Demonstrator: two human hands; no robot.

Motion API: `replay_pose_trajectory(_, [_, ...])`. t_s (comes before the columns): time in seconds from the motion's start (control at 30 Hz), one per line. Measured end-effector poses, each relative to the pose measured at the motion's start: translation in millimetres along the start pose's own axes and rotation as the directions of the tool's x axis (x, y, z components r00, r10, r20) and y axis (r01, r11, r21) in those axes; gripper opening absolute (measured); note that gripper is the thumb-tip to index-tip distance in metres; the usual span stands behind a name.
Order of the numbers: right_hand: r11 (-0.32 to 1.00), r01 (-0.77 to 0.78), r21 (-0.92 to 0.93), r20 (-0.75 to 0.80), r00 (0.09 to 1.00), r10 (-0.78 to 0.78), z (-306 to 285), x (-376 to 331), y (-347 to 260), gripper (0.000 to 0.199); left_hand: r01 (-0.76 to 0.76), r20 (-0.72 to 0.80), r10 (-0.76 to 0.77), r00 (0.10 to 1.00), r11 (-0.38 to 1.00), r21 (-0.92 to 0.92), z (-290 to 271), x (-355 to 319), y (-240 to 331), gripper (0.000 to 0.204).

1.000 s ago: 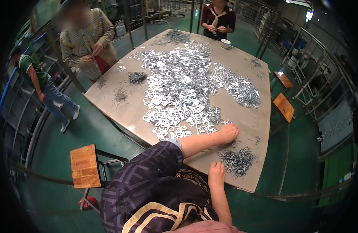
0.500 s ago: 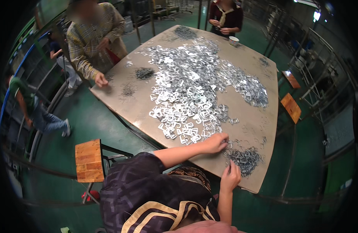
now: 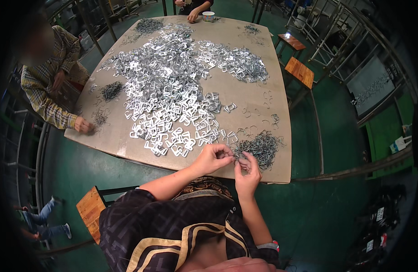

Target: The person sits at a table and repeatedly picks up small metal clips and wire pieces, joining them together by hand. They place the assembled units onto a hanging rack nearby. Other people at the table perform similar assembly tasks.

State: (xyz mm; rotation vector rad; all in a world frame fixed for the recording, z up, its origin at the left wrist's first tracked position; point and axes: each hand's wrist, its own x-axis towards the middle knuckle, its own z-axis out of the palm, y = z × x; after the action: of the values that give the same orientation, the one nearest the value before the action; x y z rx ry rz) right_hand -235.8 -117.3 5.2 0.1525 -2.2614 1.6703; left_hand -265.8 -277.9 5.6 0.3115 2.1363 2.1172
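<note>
My left hand [image 3: 213, 158] and my right hand [image 3: 248, 174] meet over the near edge of the table [image 3: 263, 102]. Both are closed in a pinch, fingertips almost touching. What they hold is too small and blurred to name; it may be a thin metal piece. Right beside my right hand lies a heap of dark bent wire pieces [image 3: 262, 148]. Beyond my left hand spreads a large pile of shiny, bent metal hook-like pieces [image 3: 166, 97], with a smaller lobe of them [image 3: 246, 64] toward the far right.
A person in a plaid shirt [image 3: 48, 99] reaches onto the table's left side, near small dark wire heaps [image 3: 111, 90]. Another person's hand [image 3: 193, 16] rests at the far edge beside a cup [image 3: 208, 17]. Wooden stools [image 3: 299, 72] stand right; another stool [image 3: 89, 211] is near left.
My hands have come together; the right has left the near edge of the dark wire heap. The view has shifted. The far person's hand has come down to the table.
</note>
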Motion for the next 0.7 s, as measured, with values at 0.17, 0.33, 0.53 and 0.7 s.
replay_pose_trajectory(0.17, [0.998, 0.03, -0.055, -0.027, 0.999, -0.032, 3.3, 0.2, -7.6, 0.034, -0.04, -0.108, 0.045, 0.993, 0.998, 0.044, 4.9, -4.8, 3.5, 0.01])
replay_pose_trajectory(0.33, [0.986, 0.144, -0.083, 0.03, 0.989, -0.142, 7.8, -2.7, -2.6, 0.034, -0.42, -0.119, 0.472, 0.874, 0.855, 0.304, 2.8, 0.5, -1.3, 0.009])
replay_pose_trajectory(0.53, [0.978, 0.183, -0.1, 0.128, 0.977, -0.169, 3.1, 11.2, 28.3, 0.025, -0.26, -0.029, 0.26, 0.965, 0.965, 0.005, -10.6, -21.2, -0.5, 0.008])
replay_pose_trajectory(0.7, [0.752, 0.335, -0.568, 0.283, 0.937, -0.204, 24.7, 35.4, 58.0, 0.027, -0.31, 0.045, 0.307, 0.951, 0.946, 0.097, -25.0, -31.8, 5.4, 0.009])
